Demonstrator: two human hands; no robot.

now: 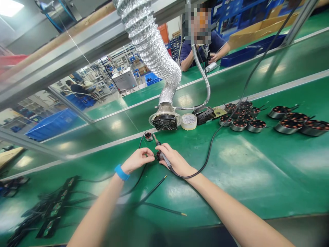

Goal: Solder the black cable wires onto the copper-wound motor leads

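Observation:
My right hand is closed around a soldering iron, its tip pointing away from me and up to the left. The fingers of that hand also steady a small dark motor stator. My left hand, with a blue band at the wrist, pinches at the stator's left side; a thin wire seems to run there, but what sits between the fingertips is too small to name. Just beyond the iron's tip lies a small round motor part with copper windings and a black cable attached.
A fume extractor hangs from a foil duct, beside a white tub. Several motor stators stand to the right. Circuit boards with black cables lie at left. The iron's cord crosses the bench. A co-worker sits opposite.

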